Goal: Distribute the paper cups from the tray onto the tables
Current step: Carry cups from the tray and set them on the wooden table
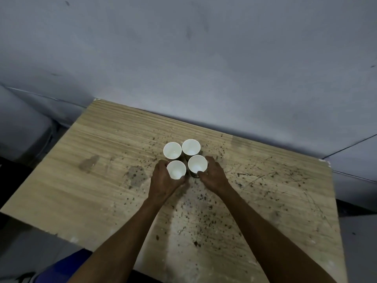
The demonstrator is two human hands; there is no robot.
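Wooden table (98, 180): pale striped grain, scratched, speckled with dark specks, set against plain grey wall (204, 58). Left hand (163, 180) curled round near-left paper cup (176, 169). Four white round cups upright in tight two-by-two cluster, mid-table. Right hand (213, 176) curled round near-right paper cup (197, 164). Tray not discernible.

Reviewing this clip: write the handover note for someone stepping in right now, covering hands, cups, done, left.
Left hand grips the near-left cup.
Right hand grips the near-right cup.
Far-left cup and far-right cup stand untouched behind them, all four upright in a tight cluster on the wooden table.
No tray is clearly visible.
Done: four cups are on this table.
Left: spreading them out; other tables are out of view.
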